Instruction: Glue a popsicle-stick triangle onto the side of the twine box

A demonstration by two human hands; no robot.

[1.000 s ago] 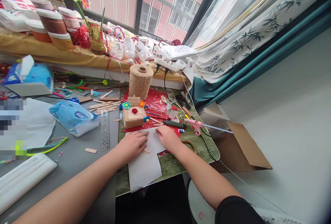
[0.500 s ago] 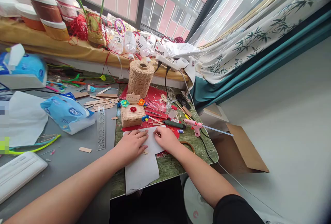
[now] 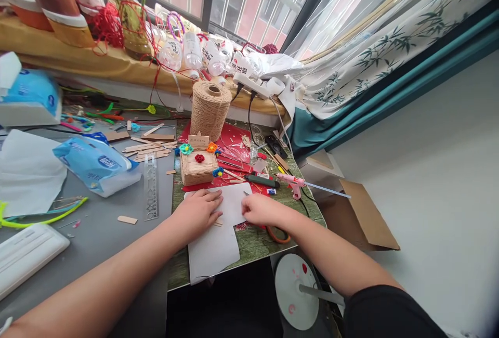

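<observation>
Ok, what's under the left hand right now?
The left hand lies flat on the white sheet. A small wooden stick pokes out by its fingers. How far it runs beneath the palm is hidden.

Bright window daylight, edges warped.

Left hand flat on white paper, right hand beside

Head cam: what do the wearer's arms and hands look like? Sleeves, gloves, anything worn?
Two bare hands, no gloves: left hand and right hand. No ring, watch or bracelet shows on either. Both forearms are uncovered. The right upper arm wears a short black fabric sleeve; the left arm leaves the frame before any sleeve can be told. No cables or markings.
</observation>
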